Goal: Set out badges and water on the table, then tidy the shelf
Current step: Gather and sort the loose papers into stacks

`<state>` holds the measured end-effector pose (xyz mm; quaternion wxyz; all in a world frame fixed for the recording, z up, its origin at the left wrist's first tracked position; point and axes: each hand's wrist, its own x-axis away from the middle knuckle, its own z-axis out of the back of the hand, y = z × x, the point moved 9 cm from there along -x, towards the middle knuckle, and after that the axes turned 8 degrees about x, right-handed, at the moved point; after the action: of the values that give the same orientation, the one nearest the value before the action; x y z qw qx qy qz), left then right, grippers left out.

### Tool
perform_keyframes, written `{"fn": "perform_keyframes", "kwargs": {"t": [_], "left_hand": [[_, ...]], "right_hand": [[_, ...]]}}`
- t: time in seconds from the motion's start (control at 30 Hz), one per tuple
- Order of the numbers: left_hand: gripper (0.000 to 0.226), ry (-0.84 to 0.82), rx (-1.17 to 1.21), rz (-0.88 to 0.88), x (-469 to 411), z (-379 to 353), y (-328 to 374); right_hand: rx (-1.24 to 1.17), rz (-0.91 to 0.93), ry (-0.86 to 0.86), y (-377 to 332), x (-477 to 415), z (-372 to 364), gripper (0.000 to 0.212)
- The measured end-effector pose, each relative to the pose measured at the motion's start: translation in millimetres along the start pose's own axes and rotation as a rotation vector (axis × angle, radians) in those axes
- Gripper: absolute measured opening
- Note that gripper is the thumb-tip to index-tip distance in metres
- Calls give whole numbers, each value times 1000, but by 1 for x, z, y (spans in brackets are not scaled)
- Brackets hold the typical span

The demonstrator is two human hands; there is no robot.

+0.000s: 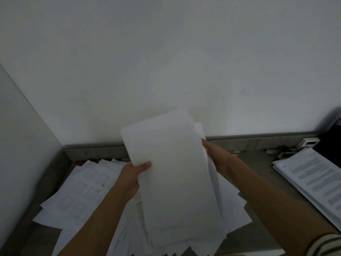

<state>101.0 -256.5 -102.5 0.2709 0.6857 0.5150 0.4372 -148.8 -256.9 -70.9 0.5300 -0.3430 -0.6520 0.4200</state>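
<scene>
I hold a thick stack of white paper sheets (175, 172) upright over the grey shelf surface (258, 156). My left hand (132, 174) grips the stack's left edge, thumb on the front sheet. My right hand (215, 156) grips the right edge from behind, its fingers partly hidden by the paper. Under the stack lies a loose, fanned-out pile of printed sheets (81, 191) spread across the shelf.
A second, neater pile of printed pages (313, 178) lies at the right. Behind it sit a small white device (310, 142) and a dark object (332, 137) against the white wall. A white side panel (22, 135) closes the left.
</scene>
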Motion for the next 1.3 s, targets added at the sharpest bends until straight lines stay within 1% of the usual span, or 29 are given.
{"fn": "perform_keyframes", "kwargs": {"t": [0.07, 0.1, 0.17, 0.23, 0.27, 0.3, 0.33, 0.4, 0.43, 0.5, 0.57, 0.6, 0.7, 0.77, 0.83, 0.87, 0.9, 0.97, 1.0, 1.03, 1.07, 1.1, 1.13, 1.2, 1.3], "left_hand": [[20, 44, 68, 6, 0, 14, 2], [21, 60, 103, 20, 0, 21, 1], [20, 103, 146, 62, 2, 35, -5], [19, 163, 143, 75, 5, 56, -10], [20, 192, 131, 76, 7, 68, -12], [22, 221, 117, 76, 11, 82, -13], [23, 249, 96, 76, 15, 95, -14], [28, 324, 11, 78, 25, 123, -15], [31, 366, -57, 86, 30, 138, -17], [37, 418, -191, 115, 38, 162, -21], [44, 436, -266, 123, 42, 172, -22], [51, 434, -296, 117, 41, 174, -21], [75, 459, -386, 61, 43, 166, -12], [82, 476, -398, -16, 45, 162, -4], [87, 520, -373, -55, 49, 168, 0], [85, 546, -321, -51, 51, 173, 0], [79, 564, -238, -23, 54, 175, -3], [56, 558, -40, 74, 61, 170, -15], [51, 526, 75, 116, 63, 165, -23], [55, 482, 182, 140, 66, 161, -30], [62, 428, 257, 156, 67, 154, -34], [68, 376, 284, 163, 67, 150, -36], [71, 351, 273, 168, 66, 146, -35], [72, 373, 171, 187, 66, 142, -33], [60, 413, -34, 133, 67, 141, -26]], "right_hand": [[-23, -39, -19, 16, -5, 5, 65], [-24, -57, -14, 25, -6, 7, 68], [11, -70, 21, 39, -5, 9, 64], [152, -93, 70, 54, -6, 13, 72], [209, -105, 98, 62, -7, 16, 69], [243, -99, 119, 66, -7, 17, 60], [292, -95, 182, 68, -7, 22, 51], [415, -69, 374, 65, -8, 40, 39], [468, -26, 465, 56, -5, 46, 35], [540, 94, 569, 23, 5, 45, 23], [545, 244, 604, -25, 17, 35, 10], [546, 319, 608, -51, 25, 27, 9], [469, 479, 584, -105, 37, 7, 16], [382, 523, 578, -121, 38, 1, 15], [294, 529, 534, -126, 32, -10, 8], [262, 515, 501, -124, 26, -16, 7], [259, 492, 464, -119, 20, -24, 8], [362, 377, 363, -93, 1, -48, 7], [445, 302, 298, -72, -10, -63, 6], [523, 226, 232, -46, -21, -79, 10], [582, 150, 176, -18, -31, -94, 18], [623, 83, 136, 10, -40, -106, 25], [643, 34, 108, 34, -46, -117, 30], [650, -29, 73, 69, -52, -134, 35], [632, -28, -62, 86, -56, -155, 39]]}}
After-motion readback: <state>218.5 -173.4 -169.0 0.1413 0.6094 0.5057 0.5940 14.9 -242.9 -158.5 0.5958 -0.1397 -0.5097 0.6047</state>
